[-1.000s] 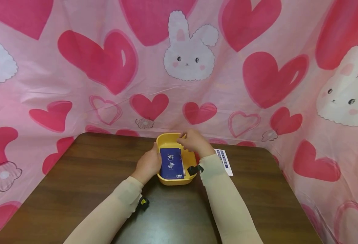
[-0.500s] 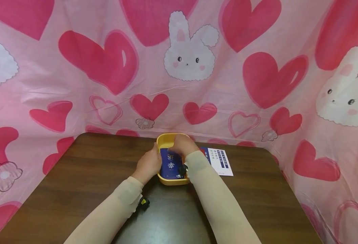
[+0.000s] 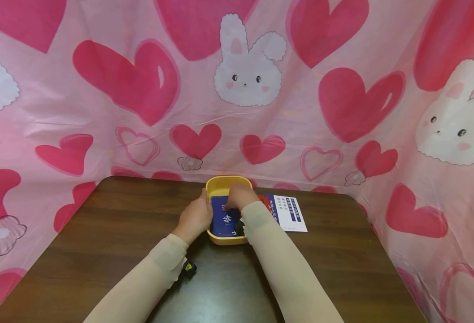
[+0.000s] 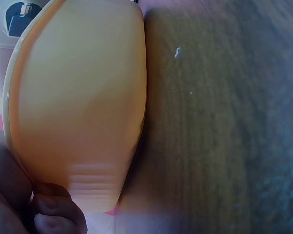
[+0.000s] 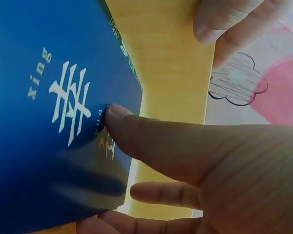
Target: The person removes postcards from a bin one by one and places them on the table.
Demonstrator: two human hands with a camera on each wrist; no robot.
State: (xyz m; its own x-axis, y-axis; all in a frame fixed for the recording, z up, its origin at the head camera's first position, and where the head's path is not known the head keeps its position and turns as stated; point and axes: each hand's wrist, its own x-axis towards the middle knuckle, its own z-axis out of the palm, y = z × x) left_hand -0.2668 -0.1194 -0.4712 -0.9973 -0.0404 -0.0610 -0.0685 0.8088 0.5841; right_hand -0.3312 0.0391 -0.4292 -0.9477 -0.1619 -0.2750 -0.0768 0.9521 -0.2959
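A shallow yellow plastic tray with rounded corners (image 3: 225,241) stands near the middle of the far edge of the brown wood-grain desk (image 3: 119,237). The left hand (image 3: 194,217) grips its left wall, thumb at the rim. Inside lies a flat rectangular blue card with white characters (image 3: 221,228); the right hand (image 3: 241,196) pinches its edge, thumb on the printed face. Right of the tray, toward the desk's far right corner, lies a white paper card with blue print (image 3: 288,214).
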